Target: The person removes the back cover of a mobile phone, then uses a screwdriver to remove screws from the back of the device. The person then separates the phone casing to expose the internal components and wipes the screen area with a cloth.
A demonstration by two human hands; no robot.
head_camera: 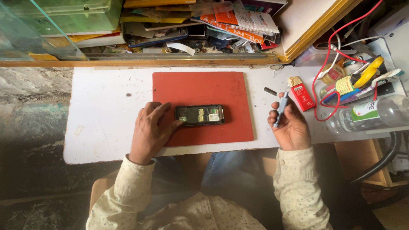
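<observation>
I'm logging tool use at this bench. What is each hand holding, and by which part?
The right hand grips a grey pen-like tool by its lower shaft. The left hand holds nothing; its fingertips press the opened phone's left end.

Left hand lying palm down, fingers spreading toward the right, thumb side nearer the far edge. Right hand hovering to the right, palm turned up and leftward, fingers curling closed around something slim and upright. Both forearms in pale speckled sleeves reaching in from the near side, elbows bending outward, wrists well apart.
</observation>
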